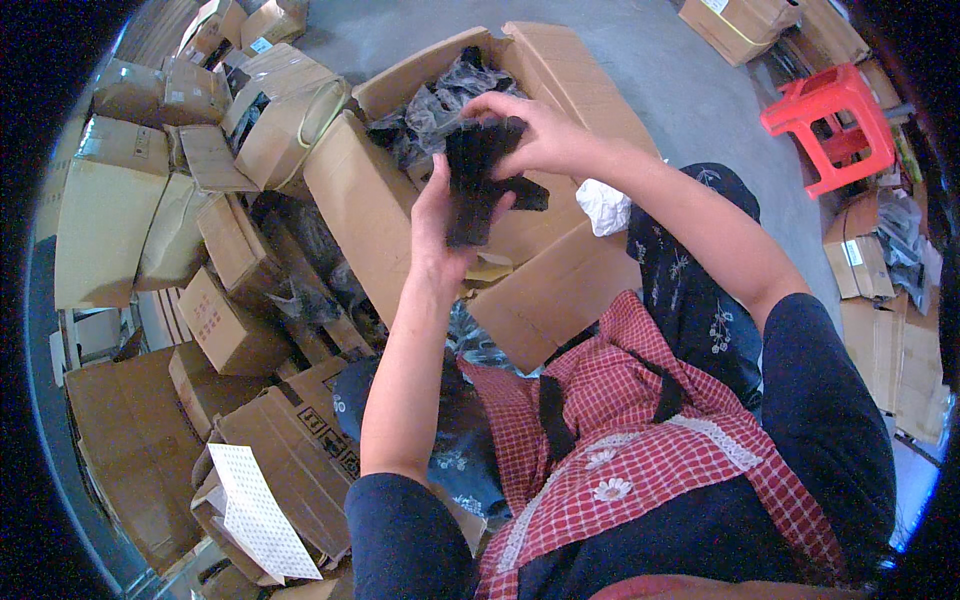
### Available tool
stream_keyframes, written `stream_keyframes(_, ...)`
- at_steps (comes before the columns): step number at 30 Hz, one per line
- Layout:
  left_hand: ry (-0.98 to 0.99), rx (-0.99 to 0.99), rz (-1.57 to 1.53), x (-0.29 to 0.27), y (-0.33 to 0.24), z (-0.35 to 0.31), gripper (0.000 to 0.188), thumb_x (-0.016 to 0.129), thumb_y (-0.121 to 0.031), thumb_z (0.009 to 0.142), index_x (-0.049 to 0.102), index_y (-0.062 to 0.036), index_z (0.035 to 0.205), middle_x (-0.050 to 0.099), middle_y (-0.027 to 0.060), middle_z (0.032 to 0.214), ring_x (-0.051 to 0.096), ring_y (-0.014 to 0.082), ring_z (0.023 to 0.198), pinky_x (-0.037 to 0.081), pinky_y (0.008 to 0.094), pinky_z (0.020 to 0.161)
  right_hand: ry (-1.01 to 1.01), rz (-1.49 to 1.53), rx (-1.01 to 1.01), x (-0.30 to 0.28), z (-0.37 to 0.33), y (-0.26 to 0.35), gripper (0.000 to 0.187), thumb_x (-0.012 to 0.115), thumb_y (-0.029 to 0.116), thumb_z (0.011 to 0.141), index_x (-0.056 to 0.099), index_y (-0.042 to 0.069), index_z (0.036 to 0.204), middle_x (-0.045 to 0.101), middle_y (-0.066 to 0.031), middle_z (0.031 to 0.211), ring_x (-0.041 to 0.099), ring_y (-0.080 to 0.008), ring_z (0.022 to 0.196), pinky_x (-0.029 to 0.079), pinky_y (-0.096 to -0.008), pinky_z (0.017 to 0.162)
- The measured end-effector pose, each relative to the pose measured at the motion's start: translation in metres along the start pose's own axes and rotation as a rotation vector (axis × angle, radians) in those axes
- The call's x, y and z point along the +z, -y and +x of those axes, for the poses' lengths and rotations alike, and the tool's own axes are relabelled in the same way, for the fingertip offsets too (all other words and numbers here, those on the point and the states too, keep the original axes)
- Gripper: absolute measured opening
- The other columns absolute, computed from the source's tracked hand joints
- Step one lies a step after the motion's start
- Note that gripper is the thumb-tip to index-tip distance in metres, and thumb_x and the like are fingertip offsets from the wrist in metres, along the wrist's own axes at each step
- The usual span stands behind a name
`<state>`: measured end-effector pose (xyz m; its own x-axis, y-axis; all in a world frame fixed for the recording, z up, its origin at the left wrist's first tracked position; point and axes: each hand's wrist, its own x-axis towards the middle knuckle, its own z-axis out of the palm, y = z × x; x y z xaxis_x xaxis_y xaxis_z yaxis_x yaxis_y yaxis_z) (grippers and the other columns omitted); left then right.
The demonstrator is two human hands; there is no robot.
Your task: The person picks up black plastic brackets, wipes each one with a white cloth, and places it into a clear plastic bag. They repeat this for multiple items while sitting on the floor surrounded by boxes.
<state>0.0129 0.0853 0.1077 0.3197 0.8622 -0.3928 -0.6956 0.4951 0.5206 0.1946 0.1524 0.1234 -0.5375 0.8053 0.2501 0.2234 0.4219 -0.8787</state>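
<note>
Between my two hands is a black piece (pixel 474 172) with several arms or blocks sticking out; its exact kind I cannot make out. My left hand (pixel 436 222) grips it from the lower left, thumb up along its side. From the upper right my right hand (pixel 535 138) curls its fingers over the top of it. Both hands are above an open cardboard box (pixel 585 80) with its flaps spread out. Inside the box lie dark pieces in crumpled clear plastic bags (pixel 440 105), partly hidden behind my hands.
Cardboard boxes (pixel 125 190) are piled all along the left. A printed label sheet (pixel 262 515) lies on a box at lower left. A red plastic stool (pixel 835 125) stands at right, near more cartons (pixel 870 330). White crumpled paper (pixel 604 207) sits beside the box.
</note>
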Motion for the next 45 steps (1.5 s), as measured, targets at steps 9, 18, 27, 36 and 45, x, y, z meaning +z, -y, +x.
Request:
stream_keyframes(9, -0.035, -0.060, 0.138, -0.007, 0.014, 0.002, 0.060, 0.049, -0.057, 0.093, 0.051, -0.0085, 0.128, 0.063, 0.0097, 0.114, 0.063, 0.0241, 0.100, 0.059, 0.0383, 0.075, 0.166, -0.479, -0.275, -0.018, 0.001, -0.001, 0.051, 0.068, 0.004, 0.071, 0.059, 0.009, 0.121, 0.066, -0.0084, 0.103, 0.064, -0.0205, 0.092, 0.052, -0.0325, 0.081)
stream_keyframes(18, -0.024, -0.154, 0.151, -0.005, 0.008, 0.000, 0.054, 0.050, -0.055, 0.093, 0.055, -0.0109, 0.123, 0.065, 0.0086, 0.110, 0.066, 0.0210, 0.090, 0.059, 0.0335, 0.062, 0.375, 0.072, 0.263, -0.040, -0.002, 0.030, 0.028, 0.057, 0.004, 0.075, 0.046, 0.006, 0.100, 0.052, -0.0044, 0.073, 0.059, -0.0119, 0.060, 0.050, -0.0256, 0.047)
stream_keyframes(27, -0.055, 0.101, 0.078, -0.010, -0.014, -0.005, 0.054, 0.055, -0.058, 0.090, 0.056, -0.0123, 0.119, 0.062, 0.0041, 0.115, 0.060, 0.0205, 0.107, 0.053, 0.0372, 0.084, 0.110, 0.487, 0.527, -0.044, 0.001, 0.028, 0.023, 0.052, 0.014, 0.077, 0.053, 0.008, 0.100, 0.055, -0.0054, 0.073, 0.056, -0.0152, 0.045, 0.046, -0.0263, 0.037)
stream_keyframes(36, 0.154, 0.226, -0.217, 0.006, -0.017, -0.011, 0.054, 0.046, -0.048, 0.097, 0.051, -0.0055, 0.130, 0.057, 0.0090, 0.127, 0.052, 0.0277, 0.120, 0.037, 0.0462, 0.107, 0.092, 0.864, 0.768, -0.001, -0.002, 0.022, 0.025, 0.053, 0.017, 0.078, 0.056, 0.009, 0.101, 0.057, -0.0074, 0.073, 0.052, -0.0164, 0.044, 0.041, -0.0286, 0.035)
stream_keyframes(45, 0.159, 0.204, 0.067, 0.005, -0.016, -0.012, 0.050, 0.058, -0.037, 0.094, 0.046, -0.0048, 0.130, 0.058, 0.0090, 0.125, 0.055, 0.0270, 0.117, 0.045, 0.0468, 0.099, -0.009, 0.920, 0.853, -0.001, -0.004, 0.013, 0.029, 0.054, 0.020, 0.081, 0.059, 0.007, 0.106, 0.063, -0.0110, 0.074, 0.056, -0.0181, 0.045, 0.046, -0.0294, 0.037)
